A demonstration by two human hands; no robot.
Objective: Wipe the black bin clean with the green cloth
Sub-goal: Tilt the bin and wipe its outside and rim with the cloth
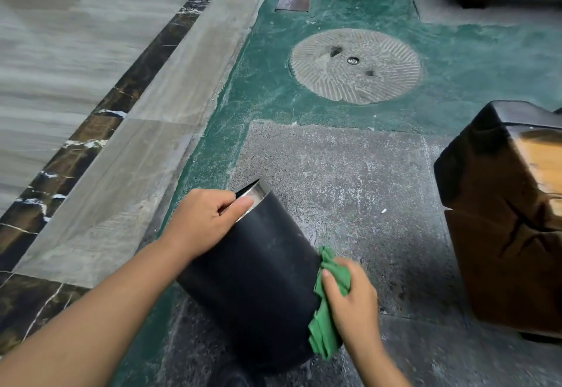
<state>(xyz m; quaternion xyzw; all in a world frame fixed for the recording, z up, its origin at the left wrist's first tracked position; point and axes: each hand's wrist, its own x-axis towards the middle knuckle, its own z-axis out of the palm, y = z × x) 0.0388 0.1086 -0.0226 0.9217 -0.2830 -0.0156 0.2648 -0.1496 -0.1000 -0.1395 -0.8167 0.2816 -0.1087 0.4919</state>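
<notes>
The person is tilting the black bin (258, 268) over the stone floor (349, 179), with its base low near the bottom of the view and its mouth leaning up and away to the left. The left hand (203, 219) is curling closed around the shiny metal rim (258, 190), thumb lying along the outside and fingers seemingly hooking over the edge, though they are hidden. The right hand (349, 298) is bunching the green cloth (327, 310) in a closed grip and pressing it against the bin's right side wall, about midway to low on the body. The bin's long axis is running diagonally from lower right to upper left, so the opening is pointing away from the person and toward the marble border (100, 119). To do this stroke well, the left hand should probably be holding the rim firmly so the bin is not rolling under the pressure, while the cloth is travelling along the wall from rim to base in overlapping passes. Turning the bin a little after each pass would likely be bringing the dusty, faintly streaked front face under the cloth. A dark wooden stool (504, 213) is standing well apart on the right.
</notes>
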